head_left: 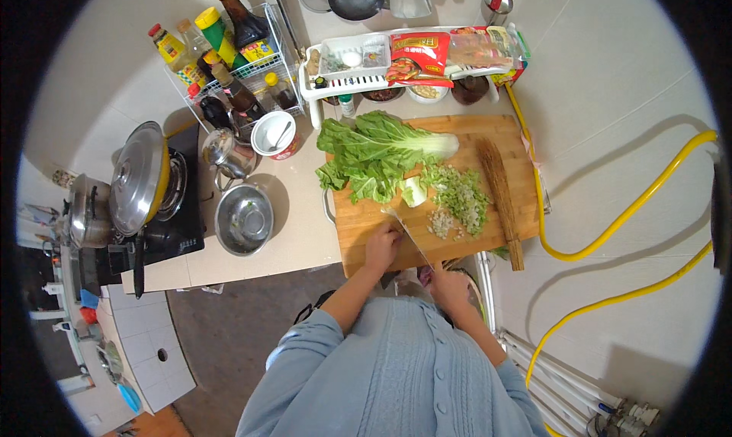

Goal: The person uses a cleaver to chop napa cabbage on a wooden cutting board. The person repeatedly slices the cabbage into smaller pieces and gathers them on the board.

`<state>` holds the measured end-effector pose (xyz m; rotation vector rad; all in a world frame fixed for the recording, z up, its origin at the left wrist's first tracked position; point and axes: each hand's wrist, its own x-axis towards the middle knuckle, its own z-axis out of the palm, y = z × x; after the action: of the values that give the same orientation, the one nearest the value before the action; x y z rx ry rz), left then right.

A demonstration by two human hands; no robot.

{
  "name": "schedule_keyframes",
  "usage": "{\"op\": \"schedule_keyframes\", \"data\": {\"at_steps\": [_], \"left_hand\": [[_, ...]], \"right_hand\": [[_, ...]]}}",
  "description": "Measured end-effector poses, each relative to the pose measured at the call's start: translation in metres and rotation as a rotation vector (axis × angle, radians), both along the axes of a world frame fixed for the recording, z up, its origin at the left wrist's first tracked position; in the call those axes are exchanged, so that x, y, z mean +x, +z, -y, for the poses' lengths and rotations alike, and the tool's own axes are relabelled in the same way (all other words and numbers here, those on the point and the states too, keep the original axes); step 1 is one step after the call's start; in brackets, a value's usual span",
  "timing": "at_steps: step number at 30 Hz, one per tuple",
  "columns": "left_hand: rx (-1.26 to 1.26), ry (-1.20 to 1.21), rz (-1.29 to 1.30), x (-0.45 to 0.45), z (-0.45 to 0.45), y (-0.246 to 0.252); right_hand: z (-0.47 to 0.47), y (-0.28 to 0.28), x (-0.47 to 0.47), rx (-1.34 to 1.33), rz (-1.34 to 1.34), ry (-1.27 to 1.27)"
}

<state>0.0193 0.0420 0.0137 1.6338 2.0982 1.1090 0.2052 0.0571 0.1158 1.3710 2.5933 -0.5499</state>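
My right hand (450,288) grips a kitchen knife (413,237) near the front edge of a wooden cutting board (503,134). The blade is angled up and to the left, seen almost edge-on. My left hand (382,247) is on the board just left of the blade, fingers bent; whether they pinch anything is hidden. Beyond the knife lie a small pale-green leaf piece (414,191), a pile of chopped greens (464,197) and some minced white bits (441,223). A leafy cabbage (394,142) lies across the back, and a bamboo brush (498,197) along the right side.
A steel bowl (245,220), a metal pitcher (230,154) and a white tub with a spoon (274,134) stand left. Farther left, a lidded pan (137,177) sits by the cooktop (183,225). Behind are a bottle rack (274,60) and white shelf (354,85); a yellow hose (623,228) hangs right.
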Motion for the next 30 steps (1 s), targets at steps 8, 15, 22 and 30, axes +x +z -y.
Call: {"op": "schedule_keyframes", "data": {"at_steps": [8, 15, 22, 30], "left_hand": [[0.004, -0.019, -0.007, -0.001, -0.001, -0.007], [0.019, -0.079, -0.215, -0.003, 0.001, 0.005], [0.036, -0.119, -0.281, -0.004, 0.005, 0.002], [0.028, -0.074, -0.156, -0.002, 0.006, 0.005]], "right_hand": [[-0.004, -0.016, -0.005, 0.03, -0.084, -0.017], [-0.003, -0.017, 0.007, 0.021, -0.166, -0.166], [-0.007, -0.014, 0.024, 0.108, -0.093, -0.18], [0.003, -0.011, 0.014, 0.13, -0.215, -0.037]]}}
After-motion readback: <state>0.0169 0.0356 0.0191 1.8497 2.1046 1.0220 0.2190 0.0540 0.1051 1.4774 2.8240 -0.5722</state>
